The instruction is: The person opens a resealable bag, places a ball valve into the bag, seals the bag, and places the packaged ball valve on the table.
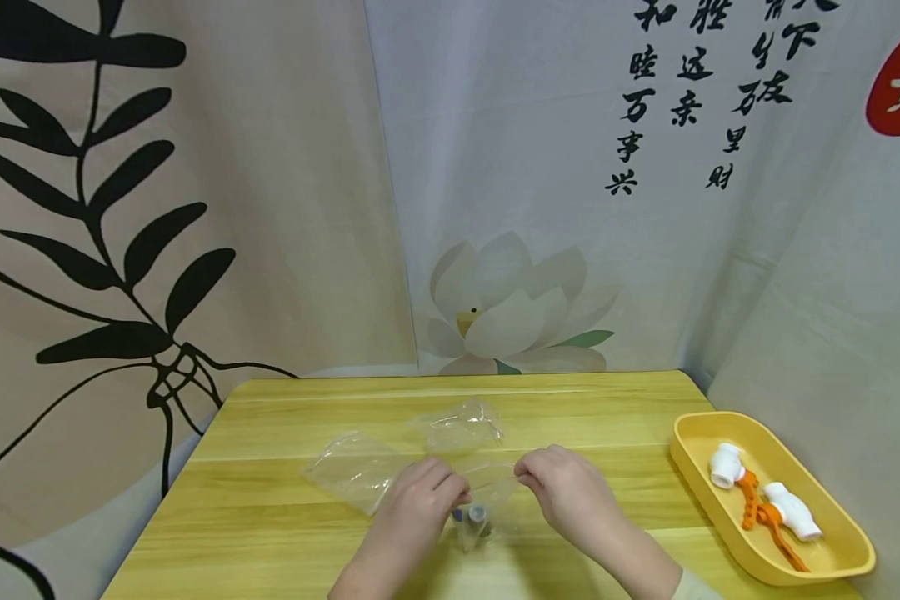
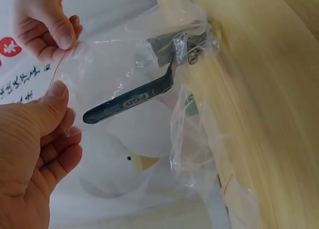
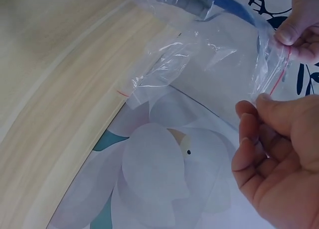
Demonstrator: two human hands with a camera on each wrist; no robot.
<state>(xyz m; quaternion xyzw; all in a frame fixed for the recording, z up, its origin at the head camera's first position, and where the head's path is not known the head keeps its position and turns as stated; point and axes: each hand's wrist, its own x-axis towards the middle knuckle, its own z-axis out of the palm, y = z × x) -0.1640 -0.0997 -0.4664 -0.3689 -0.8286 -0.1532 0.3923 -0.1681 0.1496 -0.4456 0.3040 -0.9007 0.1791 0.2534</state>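
A clear zip bag (image 2: 112, 52) with a red line along its top edge is held up over the table. Inside it is a metal ball valve (image 2: 162, 46) with a long dark blue lever handle (image 2: 129, 97). At one end of the bag's top edge, my left hand (image 1: 422, 498) pinches the plastic between thumb and fingers. My right hand (image 1: 570, 493) pinches the other end of that edge. The valve body hangs at the bottom of the bag, low near the tabletop. In the right wrist view, the valve (image 3: 192, 2) shows only partly at the top.
Two more clear bags, one at left (image 1: 356, 468) and one farther back (image 1: 461, 427), lie beyond the hands on the wooden table (image 1: 270, 525). At the right, a yellow tray (image 1: 697, 500) holds white plastic fittings (image 1: 792, 510) with orange handles (image 1: 750, 500). A printed curtain hangs behind.
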